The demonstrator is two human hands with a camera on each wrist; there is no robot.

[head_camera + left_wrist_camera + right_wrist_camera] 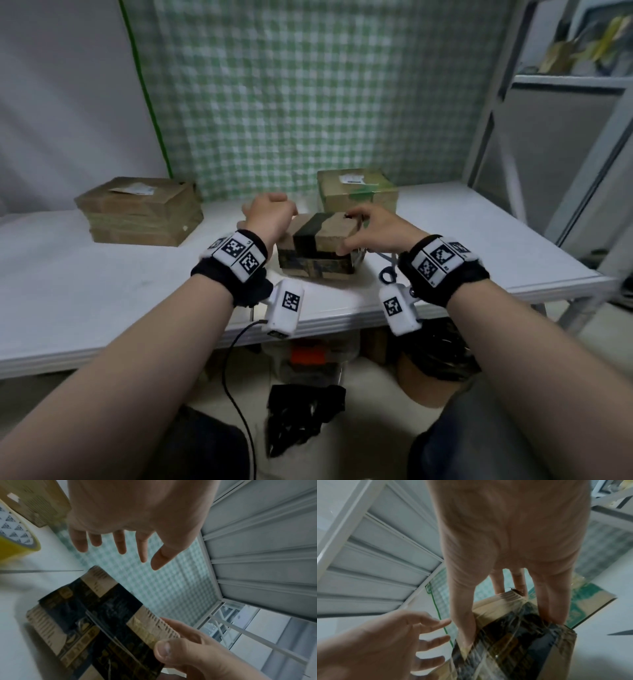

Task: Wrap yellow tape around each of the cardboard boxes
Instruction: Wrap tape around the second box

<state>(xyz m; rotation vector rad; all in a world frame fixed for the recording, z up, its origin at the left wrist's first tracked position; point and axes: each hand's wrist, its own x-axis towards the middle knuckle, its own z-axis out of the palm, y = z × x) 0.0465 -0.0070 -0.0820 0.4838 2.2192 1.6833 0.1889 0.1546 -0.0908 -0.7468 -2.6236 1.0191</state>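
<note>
A small cardboard box (322, 243) with a dark band of tape across it sits on the white table (102, 291) in front of me. My right hand (373, 229) grips it from the right, thumb on the near side and fingers over the top and far edge (513, 635). My left hand (270, 212) hovers just left of the box, fingers spread and holding nothing (120, 543). The yellow tape roll (15, 545) lies on the table left of that hand; in the head view it is hidden.
A stack of flat cardboard boxes (140, 212) lies at the back left. A taped box with green print (358, 192) stands right behind the small box. Blue-handled scissors (388, 270) lie under my right wrist. A metal shelf frame (513, 137) borders the right.
</note>
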